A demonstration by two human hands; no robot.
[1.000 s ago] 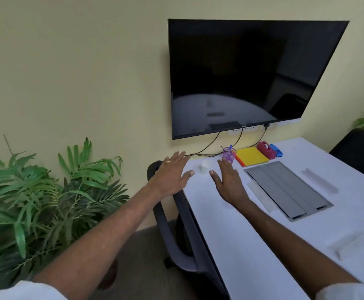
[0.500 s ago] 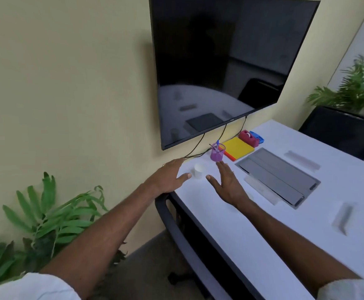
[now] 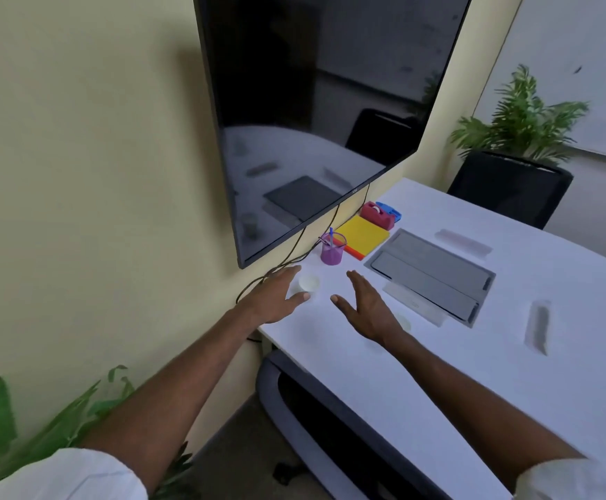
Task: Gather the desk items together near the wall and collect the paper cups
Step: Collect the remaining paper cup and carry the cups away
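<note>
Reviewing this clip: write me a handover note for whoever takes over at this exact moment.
Left hand: open, fingers straight, right beside the paper cup; contact unclear.
Right hand: open, holds nothing, over the table on the cup's other side.
Pen pot, yellow pad and tape dispenser sit together by the wall.
Done: those items look gathered.
Left: grip and collect the cup.

Paper cup (image 3: 309, 283) between open hands (image 3: 272, 299) (image 3: 366, 308)
</note>
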